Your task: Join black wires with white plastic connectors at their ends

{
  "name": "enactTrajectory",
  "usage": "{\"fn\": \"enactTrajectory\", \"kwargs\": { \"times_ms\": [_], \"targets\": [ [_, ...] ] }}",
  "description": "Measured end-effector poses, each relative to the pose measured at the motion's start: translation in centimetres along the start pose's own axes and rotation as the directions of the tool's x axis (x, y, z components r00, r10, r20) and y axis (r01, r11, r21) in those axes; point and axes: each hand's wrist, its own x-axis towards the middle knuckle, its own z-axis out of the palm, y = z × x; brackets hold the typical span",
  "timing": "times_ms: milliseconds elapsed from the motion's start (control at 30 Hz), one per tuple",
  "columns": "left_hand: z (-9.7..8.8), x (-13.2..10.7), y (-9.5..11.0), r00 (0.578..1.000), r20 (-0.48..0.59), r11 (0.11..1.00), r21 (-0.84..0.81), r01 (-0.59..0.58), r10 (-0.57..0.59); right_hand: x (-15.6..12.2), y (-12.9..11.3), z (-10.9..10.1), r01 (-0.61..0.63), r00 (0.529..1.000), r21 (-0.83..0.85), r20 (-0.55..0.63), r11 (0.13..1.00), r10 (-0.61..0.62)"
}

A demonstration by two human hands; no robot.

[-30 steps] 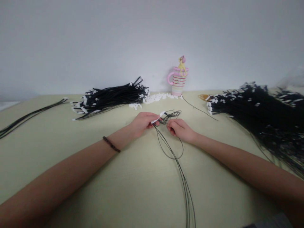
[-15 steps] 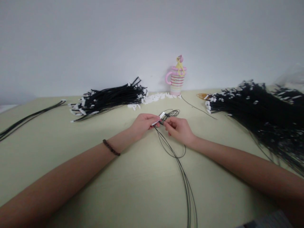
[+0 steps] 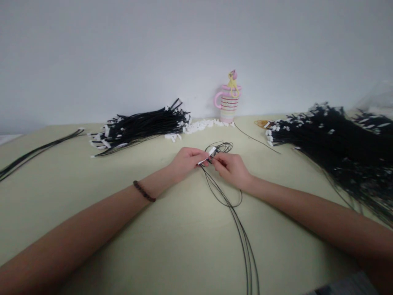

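Observation:
My left hand [image 3: 188,161] pinches a small white connector [image 3: 209,154] at the end of thin black wires [image 3: 242,233]. My right hand [image 3: 232,169] meets it from the right, fingers closed on the same black wires just beside the connector. The wires form a small coil [image 3: 221,146] behind my fingers, a loop below my right hand, and then run down to the near table edge. A dark bead bracelet [image 3: 144,191] sits on my left wrist.
A bundle of black wires with white connectors [image 3: 139,125] lies at the back left, a larger heap [image 3: 337,141] at the right. Loose white connectors [image 3: 202,124] lie by a pink striped mug [image 3: 229,105] against the wall. More black wires [image 3: 37,151] trail off far left.
My right hand has slid left and up until its fingertips meet my left hand at the white connector. The loop of wire below has shifted slightly right.

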Motion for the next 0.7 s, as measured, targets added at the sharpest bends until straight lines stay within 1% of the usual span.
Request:
{"fn": "enactTrajectory", "kwargs": {
  "times_ms": [200, 400, 600, 700],
  "targets": [
    [0.24, -0.29, 0.05, 1.000, 0.003, 1.000, 0.006, -0.031, 0.031, -0.14, -0.12, -0.32, 0.031, 0.999, -0.019, 0.038, 0.999, -0.031],
    [0.24, -0.24, -0.14, 0.998, 0.019, 0.998, 0.026, -0.063, 0.062, -0.21, -0.06, -0.23, 0.060, 0.998, -0.034, 0.025, 0.998, -0.059],
    [0.17, -0.04, -0.72, 0.992, 0.063, 0.990, 0.084, -0.112, 0.107, -0.28, 0.21, -0.15, 0.079, 0.997, -0.067, 0.017, 0.995, -0.078],
    [0.19, -0.05, -0.78, 0.991, 0.075, 0.989, 0.083, -0.121, 0.115, -0.34, 0.19, -0.13, 0.086, 0.996, -0.081, 0.025, 0.993, -0.084]
  ]
}}
